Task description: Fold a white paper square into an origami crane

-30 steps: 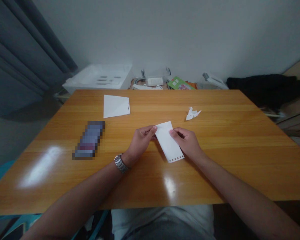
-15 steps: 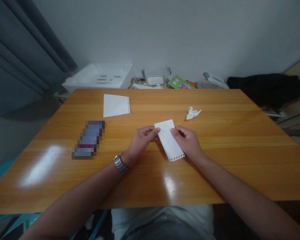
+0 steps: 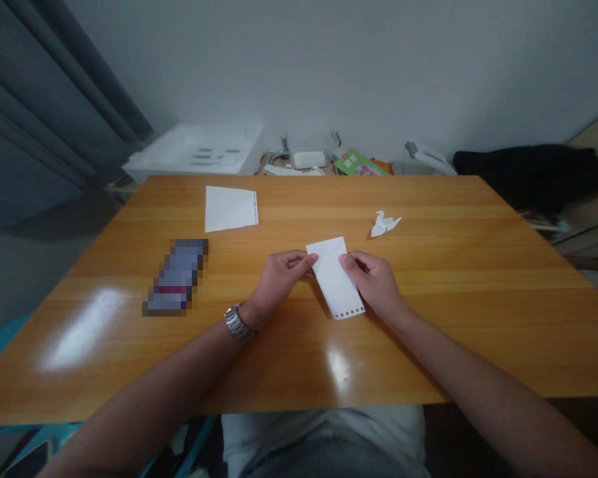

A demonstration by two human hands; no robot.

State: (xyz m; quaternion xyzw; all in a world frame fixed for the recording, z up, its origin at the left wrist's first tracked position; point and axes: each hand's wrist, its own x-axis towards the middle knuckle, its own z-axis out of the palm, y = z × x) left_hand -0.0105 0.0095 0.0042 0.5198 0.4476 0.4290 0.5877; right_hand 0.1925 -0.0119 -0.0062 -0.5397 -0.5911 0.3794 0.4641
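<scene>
Between my hands is a narrow white sheet of paper (image 3: pixel 335 282), raised over the table and tilted, with a row of punched holes along its near edge. My left hand (image 3: pixel 288 275) pinches its far left corner, thumb on top and fingers beneath. On the right edge, near the far end, my right hand (image 3: pixel 373 275) pinches the sheet the same way. Behind my right hand stands a white folded paper bird (image 3: pixel 385 224). Another white sheet (image 3: pixel 230 209) with holes down its right side lies flat at the back left.
A blurred-out dark phone-like object (image 3: pixel 177 277) lies left on the wooden table (image 3: pixel 279 372). Past the far edge are a white tray (image 3: pixel 194 149), a green booklet (image 3: pixel 359 163) and clutter. Dark cloth (image 3: pixel 528 174) sits beyond the right side.
The near end of the held paper has swung very slightly left. Both hands keep the same pinch, and the view has shifted a touch.
</scene>
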